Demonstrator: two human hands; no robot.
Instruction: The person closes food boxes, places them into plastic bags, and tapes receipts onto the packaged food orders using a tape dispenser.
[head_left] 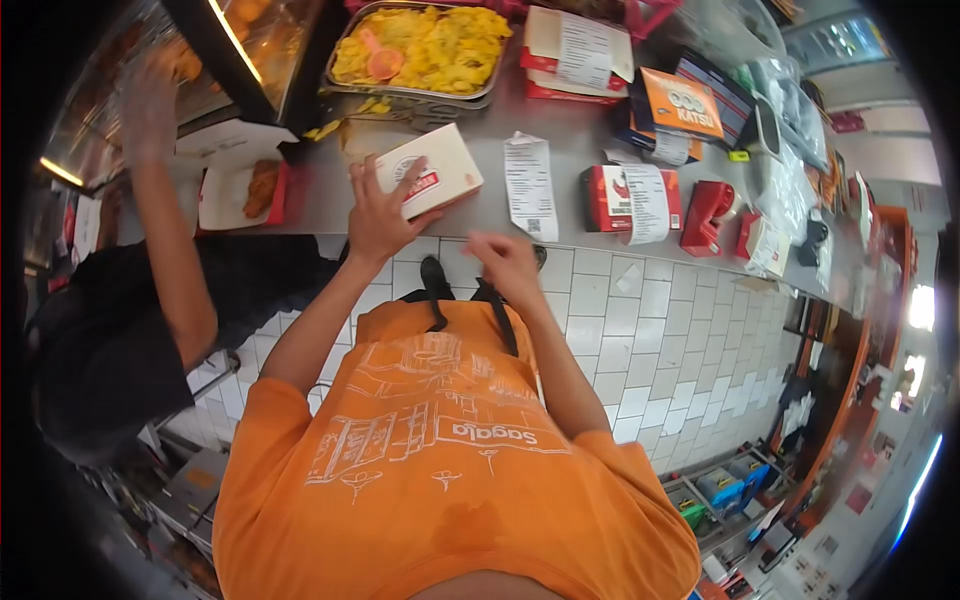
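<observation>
My left hand grips a closed white carton with a red label, fingers over its top and thumb along the near edge. The carton is at the counter's front. My right hand is just off the counter edge, slightly blurred, its fingers curled in; whatever they may hold is hidden. A printed receipt lies flat on the counter to the carton's right. Left of my left hand, an open box has a piece of fried chicken inside.
A metal tray of yellow food with a pink scoop stands behind. Boxes with receipts and a red tape dispenser line the right. A co-worker's arm reaches toward the glass display on the left.
</observation>
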